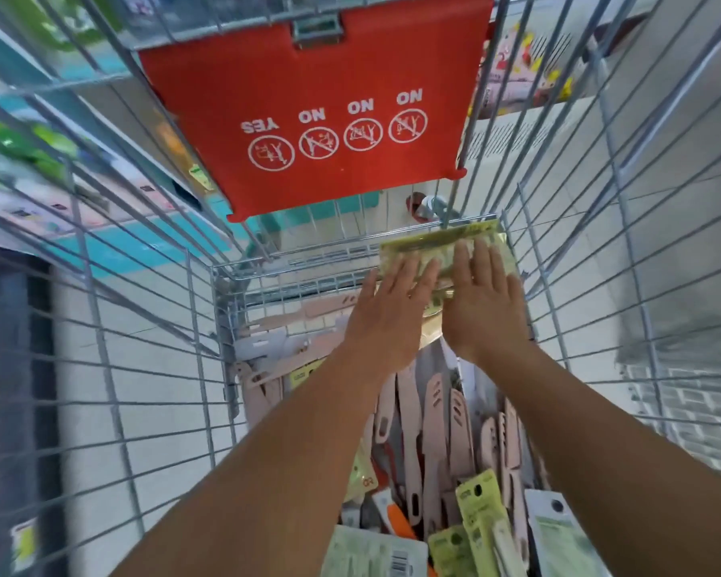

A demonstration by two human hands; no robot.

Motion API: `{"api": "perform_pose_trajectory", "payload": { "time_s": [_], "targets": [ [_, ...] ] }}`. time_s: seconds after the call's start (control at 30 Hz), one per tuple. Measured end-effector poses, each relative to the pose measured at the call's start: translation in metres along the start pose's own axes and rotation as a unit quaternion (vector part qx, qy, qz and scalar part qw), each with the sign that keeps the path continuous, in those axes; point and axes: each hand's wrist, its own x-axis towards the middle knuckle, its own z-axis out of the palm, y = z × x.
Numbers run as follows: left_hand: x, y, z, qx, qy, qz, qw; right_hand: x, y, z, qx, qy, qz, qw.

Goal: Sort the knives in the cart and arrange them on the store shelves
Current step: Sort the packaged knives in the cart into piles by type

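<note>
I look down into a wire shopping cart (225, 326) holding several packaged knives. At its far end lies a yellow-green knife package (442, 243). My left hand (388, 314) and my right hand (483, 301) both rest on it with straight fingers, side by side. Under my forearms lie several pink sheathed knives (429, 431). Green-carded knife packs (481, 518) and an orange-handled knife (398, 520) sit at the near end. More pink knives (292, 322) lie at the far left of the cart floor.
The red child-seat flap (309, 118) with warning icons hangs over the cart's far end. Store shelves with blurred green and pink goods (26, 160) run along the left. More pink packaged goods (525, 72) hang at the upper right. The wire walls close in on both sides.
</note>
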Motion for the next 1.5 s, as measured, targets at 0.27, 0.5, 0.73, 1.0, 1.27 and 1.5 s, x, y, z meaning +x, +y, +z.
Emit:
{"api": "perform_pose_trajectory", "payload": {
  "time_s": [0.27,0.5,0.73,1.0,1.27,1.5],
  "targets": [
    [-0.046,-0.065,0.014,-0.095,0.081,-0.162,0.979,-0.020,-0.023,-0.011,0.074,0.129,-0.070,0.986],
    [-0.069,-0.115,0.042,0.046,-0.050,-0.088,0.994,-0.064,-0.064,0.043,0.090,0.063,-0.174,0.979],
    [-0.084,-0.107,0.038,-0.017,0.045,-0.133,0.990,-0.079,-0.068,0.076,0.018,0.036,-0.133,0.990],
    [-0.088,-0.102,0.037,-0.041,0.056,-0.157,0.985,-0.078,-0.071,0.083,0.016,0.040,-0.071,0.997],
    [-0.063,-0.112,0.006,-0.073,0.106,-0.172,0.977,-0.078,-0.067,0.085,0.032,0.048,-0.078,0.995],
    [-0.059,-0.093,0.012,-0.085,0.105,-0.171,0.976,-0.082,-0.061,0.077,0.089,0.051,-0.082,0.991]
  ]
}}
